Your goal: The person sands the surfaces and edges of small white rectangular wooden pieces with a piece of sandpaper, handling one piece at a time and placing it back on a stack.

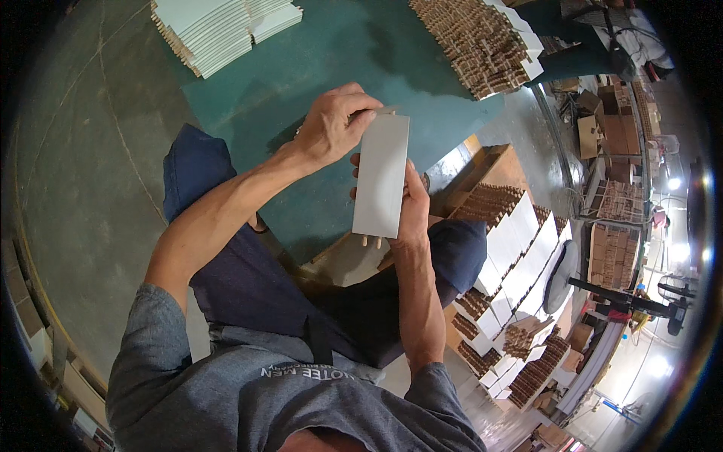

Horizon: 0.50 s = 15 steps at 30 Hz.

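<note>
My right hand (414,203) is wrapped round a narrow white panel (382,177), its fingertips showing at the panel's left edge. Two wooden dowels (371,241) stick out of the panel's near end. At the far end, the thumb and forefinger of my left hand (331,126) are pinched together at a short wooden dowel (387,111). The panel is held above a green work surface (324,56), between my knees. My left hand's other fingers are curled, and their tips are partly hidden.
A fanned stack of pale panels (218,30) lies at the far left of the green surface. Another stack with rows of dowel ends (474,45) sits at the far right. Piled white panels (508,256) stand beside my right knee, with a black fan (561,277) near them.
</note>
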Tool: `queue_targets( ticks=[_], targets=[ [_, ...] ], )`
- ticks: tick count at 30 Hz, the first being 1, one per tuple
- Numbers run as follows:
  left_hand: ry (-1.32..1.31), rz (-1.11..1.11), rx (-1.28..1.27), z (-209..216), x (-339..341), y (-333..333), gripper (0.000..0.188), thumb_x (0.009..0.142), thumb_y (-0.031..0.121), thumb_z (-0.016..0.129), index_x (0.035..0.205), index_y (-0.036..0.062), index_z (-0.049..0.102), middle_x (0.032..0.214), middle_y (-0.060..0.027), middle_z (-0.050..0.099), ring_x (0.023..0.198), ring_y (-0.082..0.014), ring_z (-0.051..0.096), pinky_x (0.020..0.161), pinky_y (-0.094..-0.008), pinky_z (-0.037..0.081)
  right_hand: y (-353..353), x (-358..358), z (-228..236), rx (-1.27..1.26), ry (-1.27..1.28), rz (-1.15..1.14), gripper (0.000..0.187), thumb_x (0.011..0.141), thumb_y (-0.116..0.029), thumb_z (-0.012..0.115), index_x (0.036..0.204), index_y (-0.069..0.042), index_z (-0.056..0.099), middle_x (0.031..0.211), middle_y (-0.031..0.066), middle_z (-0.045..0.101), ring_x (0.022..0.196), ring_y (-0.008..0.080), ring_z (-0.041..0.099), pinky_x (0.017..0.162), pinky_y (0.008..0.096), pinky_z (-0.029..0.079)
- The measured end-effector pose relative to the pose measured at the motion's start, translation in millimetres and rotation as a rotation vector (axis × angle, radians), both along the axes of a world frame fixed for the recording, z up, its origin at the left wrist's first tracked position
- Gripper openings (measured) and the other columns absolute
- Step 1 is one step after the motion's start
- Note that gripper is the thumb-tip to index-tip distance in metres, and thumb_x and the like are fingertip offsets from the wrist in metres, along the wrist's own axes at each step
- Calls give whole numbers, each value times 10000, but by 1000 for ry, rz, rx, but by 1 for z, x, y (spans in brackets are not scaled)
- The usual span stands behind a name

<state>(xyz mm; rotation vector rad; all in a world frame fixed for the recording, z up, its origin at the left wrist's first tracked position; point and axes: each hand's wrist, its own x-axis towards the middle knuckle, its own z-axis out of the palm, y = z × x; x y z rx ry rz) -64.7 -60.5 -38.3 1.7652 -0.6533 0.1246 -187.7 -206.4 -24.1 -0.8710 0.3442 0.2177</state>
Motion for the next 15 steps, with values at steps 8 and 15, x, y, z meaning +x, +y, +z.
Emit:
queue_targets(
  ticks=[8,15],
  targets=[
    [-298,15,35,0,-8,-7,145,845,-5,640,967,-13,718,857,-130,656,789,-282,641,691,-374,522,0,-3,-9,61,117,-38,500,1052,-415,341,1249,-14,565,990,165,674,711,266,674,588,350,580],
    [-418,-345,81,0,-70,-18,163,822,-19,633,961,8,713,814,-84,596,779,-230,599,664,-331,522,-17,8,-4,356,83,-174,474,1071,-403,343,1297,-43,552,1127,116,665,919,211,668,784,351,579]
  ],
)
